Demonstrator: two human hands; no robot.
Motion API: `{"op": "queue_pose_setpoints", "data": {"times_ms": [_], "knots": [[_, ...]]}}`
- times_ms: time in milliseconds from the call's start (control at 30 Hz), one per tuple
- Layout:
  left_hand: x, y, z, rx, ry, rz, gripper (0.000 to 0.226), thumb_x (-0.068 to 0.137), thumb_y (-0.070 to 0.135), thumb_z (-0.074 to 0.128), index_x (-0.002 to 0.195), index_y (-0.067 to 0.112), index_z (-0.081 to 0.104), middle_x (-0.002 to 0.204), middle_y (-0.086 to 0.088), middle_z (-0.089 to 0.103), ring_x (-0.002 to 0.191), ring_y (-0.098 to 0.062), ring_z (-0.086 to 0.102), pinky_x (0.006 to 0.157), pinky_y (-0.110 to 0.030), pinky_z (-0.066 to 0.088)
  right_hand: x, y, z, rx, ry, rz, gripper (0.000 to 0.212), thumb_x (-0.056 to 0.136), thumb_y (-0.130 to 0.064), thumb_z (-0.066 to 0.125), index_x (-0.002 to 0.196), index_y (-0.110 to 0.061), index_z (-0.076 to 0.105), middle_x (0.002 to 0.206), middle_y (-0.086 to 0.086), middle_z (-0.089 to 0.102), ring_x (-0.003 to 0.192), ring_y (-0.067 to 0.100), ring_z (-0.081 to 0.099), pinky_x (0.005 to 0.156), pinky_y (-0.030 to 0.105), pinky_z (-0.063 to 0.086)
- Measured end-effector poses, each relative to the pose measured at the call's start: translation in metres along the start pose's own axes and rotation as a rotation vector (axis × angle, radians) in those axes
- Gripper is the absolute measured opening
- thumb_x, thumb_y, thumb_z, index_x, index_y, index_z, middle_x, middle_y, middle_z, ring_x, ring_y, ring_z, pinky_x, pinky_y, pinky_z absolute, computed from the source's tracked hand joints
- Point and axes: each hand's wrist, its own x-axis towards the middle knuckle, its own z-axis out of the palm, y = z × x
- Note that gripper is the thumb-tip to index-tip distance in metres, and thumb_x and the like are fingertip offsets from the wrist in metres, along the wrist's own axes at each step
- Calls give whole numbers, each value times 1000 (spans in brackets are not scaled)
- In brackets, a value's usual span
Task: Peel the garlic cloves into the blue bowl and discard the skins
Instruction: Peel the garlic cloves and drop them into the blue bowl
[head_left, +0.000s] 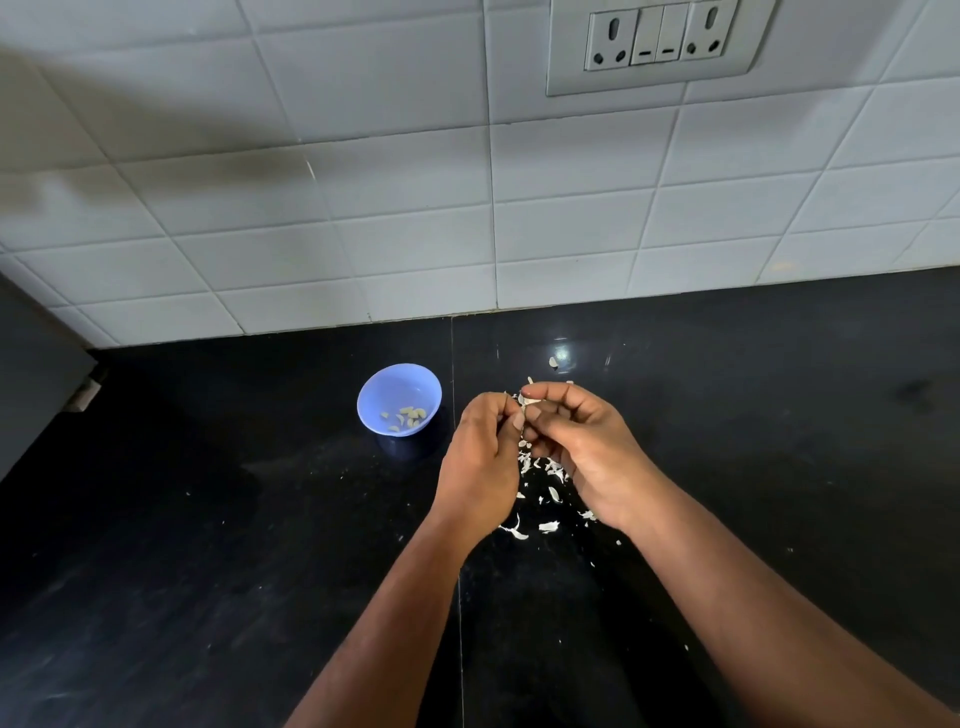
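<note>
both hands pinch one garlic clove (527, 402) between them, left hand (485, 457) and right hand (576, 441) fingertips meeting; the blue bowl (399, 397) sits just beside the left hand, toward the surface's back edge.

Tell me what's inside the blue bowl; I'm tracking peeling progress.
The blue bowl holds a small cluster of peeled garlic cloves near its front wall; nothing covers them.
</note>
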Motion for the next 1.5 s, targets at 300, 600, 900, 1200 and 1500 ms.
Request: {"op": "queue_pose_setpoints", "data": {"times_ms": [300, 600, 900, 1200, 1500], "knots": [[-11, -2, 3, -311, 158, -128, 13, 101, 7, 65, 99, 20, 65, 96, 3, 75, 83, -15, 72, 84, -37, 61, 6, 0, 2, 180, 70, 79, 22, 104, -1, 57, 119, -5, 72, 84, 0, 71, 70, 9, 64, 58, 21, 51], [-12, -27, -5, -281, 33, -357, 20, 111, 18, 43, 114, 31, 59, 84, 1, 65, 68, -11, 58, 70, -35, 54, 12, 2, 8, -36, -14, 118, 8, 102, -13, 65, 104, -7, 70, 80, 3, 70, 66, 12, 63, 53, 22, 45], [-16, -48, -28, -145, 95, -485, 16, 107, 24, 52, 100, 29, 65, 76, 4, 63, 59, -10, 52, 56, -31, 43, 72, 12, 74, -543, -108, -2, 9, 98, -4, 68, 102, -11, 72, 90, 12, 76, 73, 16, 70, 59, 27, 53], [-7, -50, -39, 5, 66, -382, 4, 96, 35, 74, 96, 33, 71, 77, 15, 74, 70, 0, 68, 69, -32, 55, 86, 6, 67, -614, -103, 16, 15, 103, -5, 62, 108, -12, 73, 102, 10, 78, 83, 19, 77, 67, 30, 61], [6, -42, 6, 143, 7, -250, 19, 102, 34, 64, 120, 35, 72, 110, 18, 71, 105, 0, 66, 99, -36, 56, 50, -30, -86, -1219, 15, 84, 40, 98, 5, 54, 106, -30, 71, 103, -6, 70, 87, 10, 72, 77, 29, 60]]}}
